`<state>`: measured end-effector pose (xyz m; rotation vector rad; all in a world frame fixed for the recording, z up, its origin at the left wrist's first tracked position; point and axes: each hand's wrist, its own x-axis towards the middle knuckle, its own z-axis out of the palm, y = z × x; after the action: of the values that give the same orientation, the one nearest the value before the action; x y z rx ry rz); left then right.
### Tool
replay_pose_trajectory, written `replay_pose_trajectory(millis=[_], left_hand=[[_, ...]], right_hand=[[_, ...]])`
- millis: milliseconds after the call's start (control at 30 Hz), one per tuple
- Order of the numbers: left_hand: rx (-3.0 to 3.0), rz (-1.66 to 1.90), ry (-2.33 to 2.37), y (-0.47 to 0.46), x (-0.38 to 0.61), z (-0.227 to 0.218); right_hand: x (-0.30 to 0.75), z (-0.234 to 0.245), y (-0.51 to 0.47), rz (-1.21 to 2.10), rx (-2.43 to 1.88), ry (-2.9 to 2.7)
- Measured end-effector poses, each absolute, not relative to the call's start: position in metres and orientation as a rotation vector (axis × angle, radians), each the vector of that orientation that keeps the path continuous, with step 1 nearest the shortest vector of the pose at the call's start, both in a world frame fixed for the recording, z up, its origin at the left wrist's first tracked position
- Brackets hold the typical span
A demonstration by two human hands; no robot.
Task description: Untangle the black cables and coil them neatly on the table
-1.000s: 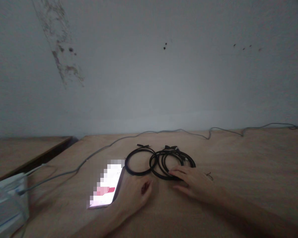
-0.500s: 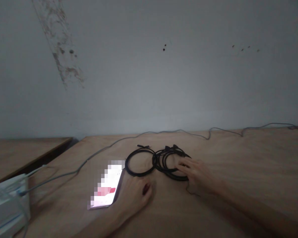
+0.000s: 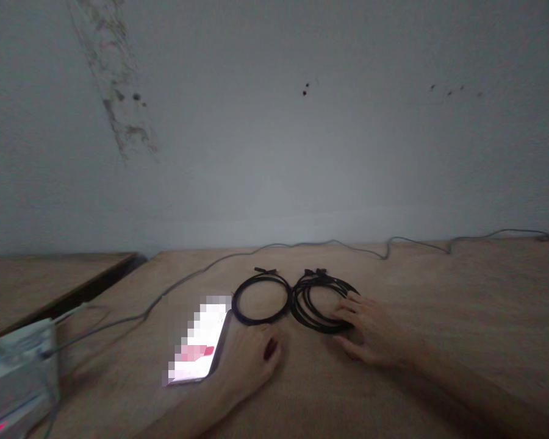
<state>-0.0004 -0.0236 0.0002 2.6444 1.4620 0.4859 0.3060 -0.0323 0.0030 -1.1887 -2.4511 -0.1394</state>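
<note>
My right hand (image 3: 370, 329) rests at the right side of a coiled black cable (image 3: 302, 314), its fingers spread and touching the loops, with the thumb apart on the table. The cable's plug ends (image 3: 315, 272) lie at the far side of that coil. Left of it is a second, single-ring black cable coil (image 3: 260, 320), flat on the table, its edge against the first coil. My left hand (image 3: 254, 356) lies loosely curled on the table, just below the second coil and right of a lit phone (image 3: 201, 347). Nothing shows in its fingers.
A white box-like device (image 3: 22, 360) with a red light stands at the left edge. A thin grey cable (image 3: 192, 273) runs from it along the back of the wooden table (image 3: 476, 305). A gap (image 3: 91, 286) separates another tabletop at left. The marked wall (image 3: 274, 152) rises behind.
My right hand has moved slightly right and its thumb has spread away from the fingers. The right coil has shifted a little right and no longer overlaps the left one. My left hand stays put.
</note>
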Motion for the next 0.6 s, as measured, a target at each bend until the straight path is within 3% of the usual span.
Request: replay_pose_trajectory(millis=[300, 600], left_hand=[[2.634, 0.457, 1.486, -0.022, -0.001, -0.001], [2.643, 0.530, 1.421, -0.023, -0.001, 0.001]], right_hand=[[0.282, -0.002, -0.017, 0.065, -1.441, -2.384], [0.299, -0.014, -0.002, 0.471, -1.320, -2.172]])
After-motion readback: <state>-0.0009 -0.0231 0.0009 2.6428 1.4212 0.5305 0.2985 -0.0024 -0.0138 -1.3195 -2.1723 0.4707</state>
